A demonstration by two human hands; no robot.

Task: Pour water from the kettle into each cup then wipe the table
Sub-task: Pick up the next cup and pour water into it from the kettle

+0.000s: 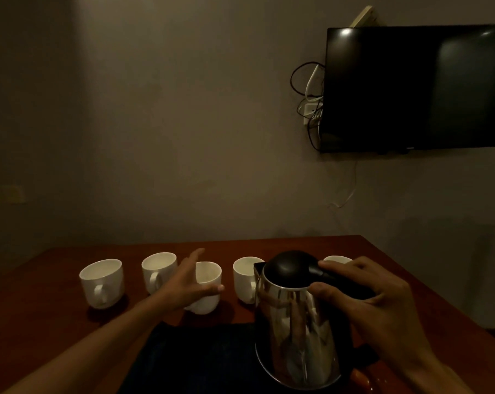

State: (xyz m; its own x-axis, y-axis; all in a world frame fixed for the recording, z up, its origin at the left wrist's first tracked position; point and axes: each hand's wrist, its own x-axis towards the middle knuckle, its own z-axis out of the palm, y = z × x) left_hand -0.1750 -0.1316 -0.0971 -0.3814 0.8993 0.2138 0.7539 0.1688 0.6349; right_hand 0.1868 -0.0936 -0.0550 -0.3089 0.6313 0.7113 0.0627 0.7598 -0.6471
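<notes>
Gripping the kettle (292,331) by its black handle (326,273) with the right hand's (377,291) curled fingers (340,264), upright below them on the dark cloth (189,354) on the desk (41,308). Clasping the middle cup (209,275) between the left hand's (183,282) thumb and straight fingers (193,255), just left of the right fingers. Seemingly about to pour. Next: lifting, bringing the spout over the held cup, tilting slowly. Cannot tell water levels.
</notes>
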